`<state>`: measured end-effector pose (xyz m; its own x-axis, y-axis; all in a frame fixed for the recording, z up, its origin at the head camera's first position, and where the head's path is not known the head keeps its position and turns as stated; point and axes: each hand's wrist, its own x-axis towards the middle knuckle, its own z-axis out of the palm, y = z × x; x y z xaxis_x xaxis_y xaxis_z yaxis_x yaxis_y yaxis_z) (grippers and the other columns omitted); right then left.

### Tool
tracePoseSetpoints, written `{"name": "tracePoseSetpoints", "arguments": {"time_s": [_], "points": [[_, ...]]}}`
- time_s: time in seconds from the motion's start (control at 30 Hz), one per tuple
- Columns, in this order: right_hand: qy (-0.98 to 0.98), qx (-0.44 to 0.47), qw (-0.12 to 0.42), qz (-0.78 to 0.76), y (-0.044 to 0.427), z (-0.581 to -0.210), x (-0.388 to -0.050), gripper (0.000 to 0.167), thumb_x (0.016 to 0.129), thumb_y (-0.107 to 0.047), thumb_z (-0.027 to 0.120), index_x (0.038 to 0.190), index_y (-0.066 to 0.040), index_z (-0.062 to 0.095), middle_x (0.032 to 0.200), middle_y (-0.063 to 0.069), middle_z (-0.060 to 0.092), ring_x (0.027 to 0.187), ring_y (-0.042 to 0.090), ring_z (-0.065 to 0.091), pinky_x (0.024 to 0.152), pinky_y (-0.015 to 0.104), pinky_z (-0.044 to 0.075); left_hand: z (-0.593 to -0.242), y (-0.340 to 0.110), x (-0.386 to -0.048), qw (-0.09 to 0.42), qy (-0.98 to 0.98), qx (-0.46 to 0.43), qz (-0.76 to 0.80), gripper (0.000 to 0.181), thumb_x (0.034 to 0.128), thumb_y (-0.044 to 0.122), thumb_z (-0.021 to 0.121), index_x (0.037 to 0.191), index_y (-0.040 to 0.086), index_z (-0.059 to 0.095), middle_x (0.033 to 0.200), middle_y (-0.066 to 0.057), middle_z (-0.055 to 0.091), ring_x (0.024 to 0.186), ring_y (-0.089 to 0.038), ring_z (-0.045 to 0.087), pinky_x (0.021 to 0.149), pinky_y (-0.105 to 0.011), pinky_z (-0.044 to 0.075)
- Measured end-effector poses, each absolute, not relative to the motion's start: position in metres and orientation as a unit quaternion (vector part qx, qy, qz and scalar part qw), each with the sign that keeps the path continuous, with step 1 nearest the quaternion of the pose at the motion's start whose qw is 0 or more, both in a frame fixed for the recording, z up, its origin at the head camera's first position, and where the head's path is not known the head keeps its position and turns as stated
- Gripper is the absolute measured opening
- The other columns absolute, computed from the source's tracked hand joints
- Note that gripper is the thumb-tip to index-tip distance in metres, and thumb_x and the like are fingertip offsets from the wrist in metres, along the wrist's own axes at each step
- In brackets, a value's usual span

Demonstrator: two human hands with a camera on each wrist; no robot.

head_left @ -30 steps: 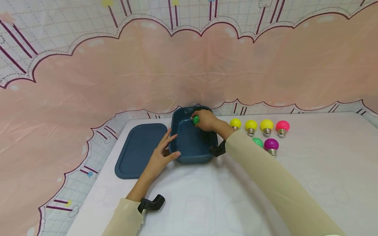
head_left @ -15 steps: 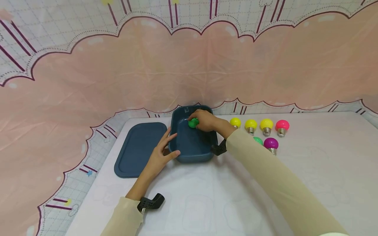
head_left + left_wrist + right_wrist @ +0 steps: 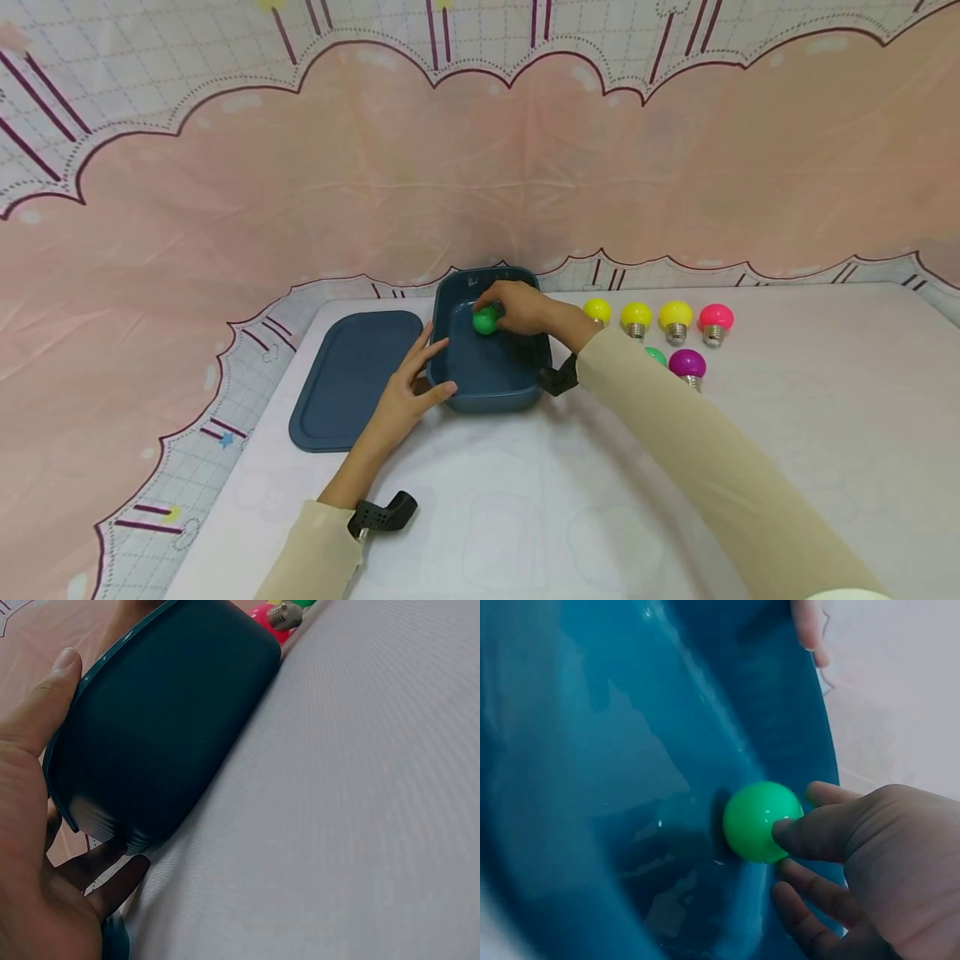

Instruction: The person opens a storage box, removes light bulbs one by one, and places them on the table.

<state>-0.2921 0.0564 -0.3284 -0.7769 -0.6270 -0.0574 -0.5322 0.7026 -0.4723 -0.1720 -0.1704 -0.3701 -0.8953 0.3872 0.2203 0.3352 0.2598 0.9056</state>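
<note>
Inside the deep blue plastic box [image 3: 497, 403], my right hand [image 3: 522, 307] pinches a green light bulb [image 3: 486, 322] between thumb and fingers. The right wrist view shows the thumb on the glossy green globe [image 3: 759, 821], low against the box's inner side; its screw base is hidden. My left hand [image 3: 401, 404] rests on the box's left front corner with spread, fairly straight fingers. In the left wrist view, its thumb lies along the rim and other fingers touch the outer wall [image 3: 165, 712].
A flat blue lid [image 3: 356, 383] lies left of the box. To the right stand several bulbs: yellow ones [image 3: 676, 317], a pink one [image 3: 716, 318], a purple one [image 3: 687, 364] and a green one [image 3: 656, 357] partly behind the right sleeve. A patterned cloth hangs behind the white table.
My right hand has shifted the green bulb slightly left and toward me inside the box, and more of its globe shows. The left hand has stayed at the box's corner.
</note>
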Motion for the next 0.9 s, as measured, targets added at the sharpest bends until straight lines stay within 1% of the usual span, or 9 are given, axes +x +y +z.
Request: {"name": "tracePoseSetpoints", "arguments": {"time_s": [0.13,0.2,0.3,0.43,0.53,0.6,0.8,0.9], "points": [[0.913,-0.325,0.112,-0.219,0.056,-0.330,-0.290,0.041,0.088,0.002,0.063,0.127,-0.010,0.063,0.125,0.012,0.054,0.101,0.026,0.055,0.088,0.037,0.045,-0.370,-0.170,-0.172,0.022,0.793,0.229,0.564,0.060,0.0917,0.004,0.062,0.146,0.005,0.038,0.159,-0.010,0.006,0.135,-0.043,0.030,0.102,-0.056,0.033],[0.912,-0.326,0.118,-0.220,0.055,-0.330,-0.289,0.041,0.088,0.001,0.064,0.127,-0.011,0.063,0.122,0.012,0.055,0.096,0.025,0.055,0.084,0.036,0.046,-0.370,-0.171,-0.172,0.021,0.793,0.230,0.564,0.060,0.0915,0.003,0.062,0.146,0.005,0.038,0.159,-0.011,0.006,0.135,-0.043,0.030,0.102,-0.056,0.033],[0.911,-0.328,0.125,-0.217,0.053,-0.332,-0.288,0.041,0.088,-0.002,0.066,0.127,-0.012,0.063,0.119,0.011,0.055,0.100,0.024,0.054,0.087,0.035,0.045,-0.371,-0.171,-0.172,0.020,0.793,0.231,0.563,0.060,0.0913,0.003,0.062,0.146,0.005,0.038,0.159,-0.011,0.006,0.135,-0.044,0.030,0.102,-0.056,0.033],[0.911,-0.328,0.135,-0.210,0.051,-0.333,-0.287,0.043,0.086,-0.004,0.069,0.128,-0.015,0.063,0.118,0.010,0.055,0.107,0.025,0.052,0.092,0.039,0.044,-0.371,-0.171,-0.172,0.021,0.793,0.230,0.564,0.059,0.0914,0.003,0.062,0.146,0.005,0.038,0.159,-0.011,0.006,0.135,-0.044,0.030,0.102,-0.055,0.033],[0.911,-0.328,0.140,-0.209,0.050,-0.334,-0.286,0.045,0.085,-0.003,0.071,0.127,-0.017,0.064,0.117,0.010,0.056,0.109,0.026,0.051,0.094,0.041,0.042,-0.371,-0.171,-0.172,0.020,0.793,0.231,0.563,0.059,0.0914,0.004,0.063,0.146,0.005,0.038,0.159,-0.011,0.007,0.134,-0.044,0.030,0.102,-0.055,0.034],[0.910,-0.330,0.139,-0.211,0.050,-0.335,-0.285,0.046,0.084,-0.003,0.072,0.127,-0.018,0.064,0.117,0.009,0.056,0.109,0.025,0.051,0.094,0.041,0.042,-0.371,-0.171,-0.173,0.020,0.794,0.230,0.562,0.059,0.0914,0.004,0.063,0.146,0.005,0.039,0.159,-0.010,0.007,0.134,-0.044,0.031,0.102,-0.055,0.034],[0.909,-0.346,0.120,-0.198,0.048,-0.338,-0.283,0.049,0.081,-0.004,0.074,0.128,-0.016,0.064,0.109,0.009,0.056,0.101,0.023,0.052,0.087,0.037,0.045,-0.370,-0.171,-0.172,0.021,0.794,0.230,0.563,0.059,0.0916,0.005,0.063,0.146,0.006,0.039,0.159,-0.010,0.007,0.134,-0.043,0.031,0.102,-0.055,0.034],[0.913,-0.349,0.108,-0.184,0.047,-0.339,-0.283,0.047,0.082,-0.008,0.075,0.128,-0.014,0.064,0.110,0.009,0.057,0.103,0.024,0.050,0.089,0.037,0.043,-0.369,-0.171,-0.172,0.021,0.794,0.230,0.563,0.059,0.0917,0.006,0.063,0.146,0.006,0.039,0.159,-0.010,0.007,0.134,-0.044,0.031,0.102,-0.056,0.033]]}}
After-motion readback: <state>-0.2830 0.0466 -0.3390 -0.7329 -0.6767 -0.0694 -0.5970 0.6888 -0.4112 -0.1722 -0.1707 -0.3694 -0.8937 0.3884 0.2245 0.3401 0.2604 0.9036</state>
